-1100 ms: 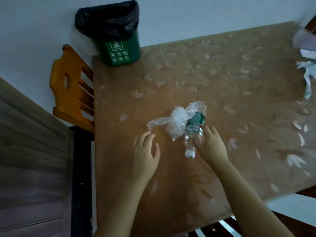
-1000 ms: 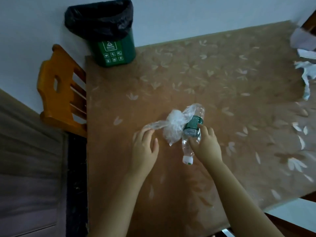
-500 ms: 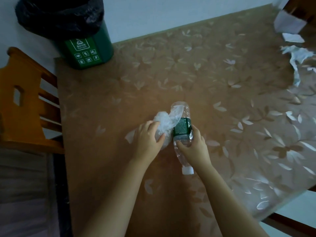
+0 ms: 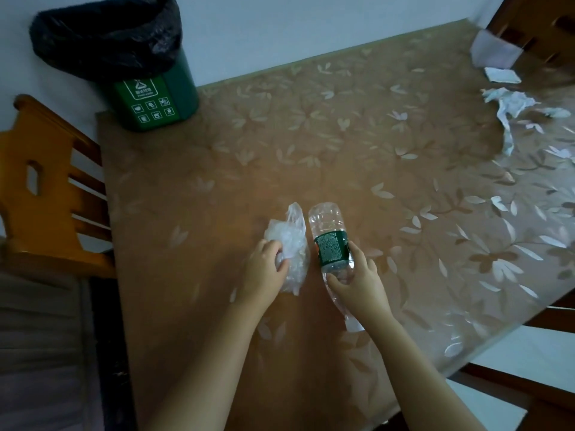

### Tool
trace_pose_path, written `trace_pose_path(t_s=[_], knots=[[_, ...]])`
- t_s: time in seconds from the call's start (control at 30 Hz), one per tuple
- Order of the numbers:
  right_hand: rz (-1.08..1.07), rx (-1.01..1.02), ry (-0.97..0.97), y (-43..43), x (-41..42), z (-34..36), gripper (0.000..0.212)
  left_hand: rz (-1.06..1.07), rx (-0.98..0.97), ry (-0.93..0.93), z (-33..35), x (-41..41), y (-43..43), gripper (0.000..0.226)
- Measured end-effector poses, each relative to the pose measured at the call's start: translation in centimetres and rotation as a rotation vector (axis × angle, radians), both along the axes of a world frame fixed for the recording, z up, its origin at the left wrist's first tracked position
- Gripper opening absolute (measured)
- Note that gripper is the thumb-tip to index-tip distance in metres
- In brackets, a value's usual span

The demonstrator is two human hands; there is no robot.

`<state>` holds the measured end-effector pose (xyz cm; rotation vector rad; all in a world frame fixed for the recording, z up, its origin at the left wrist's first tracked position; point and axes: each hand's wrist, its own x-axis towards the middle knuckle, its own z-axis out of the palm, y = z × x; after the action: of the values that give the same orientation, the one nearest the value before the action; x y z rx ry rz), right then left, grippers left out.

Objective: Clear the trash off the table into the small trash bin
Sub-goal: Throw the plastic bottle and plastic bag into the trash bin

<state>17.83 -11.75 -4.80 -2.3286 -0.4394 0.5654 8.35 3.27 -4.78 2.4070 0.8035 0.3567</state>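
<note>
You see a crinkled clear plastic bag [image 4: 288,239], a glossy clear plastic bottle [image 4: 325,222], and a shiny leaf-patterned brown tablecloth [image 4: 342,157].

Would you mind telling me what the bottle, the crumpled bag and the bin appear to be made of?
The bottle: clear, glossy thin plastic, see-through, with a green printed label. The bag: thin translucent plastic film, wrinkled, whitish. The bin: probably hard green plastic, smooth, with a glossy black liner.

Dim, bluish light; glare on table [image 4: 513,259] right; wide-angle edge distortion; soft focus.
</note>
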Motion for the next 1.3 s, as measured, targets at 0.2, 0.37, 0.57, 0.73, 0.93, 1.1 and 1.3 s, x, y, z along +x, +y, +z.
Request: trace_pose_path(t_s=[0.2, 0.37, 0.57, 0.73, 0.93, 1.1, 1.3], knots=[[0.061, -0.094, -0.088, -3.1, -4.6, 0.4, 0.074, 0.007, 0.027, -0.035, 1.3, -5.2, -3.3, 0.011], [0.125, -0.148, -0.118, -5.1, -7.7, 0.8, 0.072, 0.073, 0.038, -0.065, 2.7, -10.5, -6.0, 0.017], [0.246, -0.165, -0.117, -6.9, -10.5, 1.9, 0.07, 0.122, 0.127, -0.045, 5.1, -16.3, -9.6, 0.021], [0.39, -0.146, -0.081, -8.8, -12.6, 3.1, 0.072, 0.251, 0.137, -0.04, 7.2, -21.4, -13.1, 0.02], [0.56, -0.068, -0.097, -10.2, -15.2, 5.9, 0.072, 0.484, 0.157, -0.049, 8.7, -27.5, -17.6, 0.021], [0.704, 0.008, -0.118, -9.0, -19.1, 7.8, 0.071, 0.605, 0.197, -0.034, 9.2, -32.4, -18.9, 0.02], [0.821, 0.055, -0.143, -5.5, -24.3, 8.8, 0.067, 0.705, 0.193, -0.028, 9.0, -37.7, -16.7, 0.021]])
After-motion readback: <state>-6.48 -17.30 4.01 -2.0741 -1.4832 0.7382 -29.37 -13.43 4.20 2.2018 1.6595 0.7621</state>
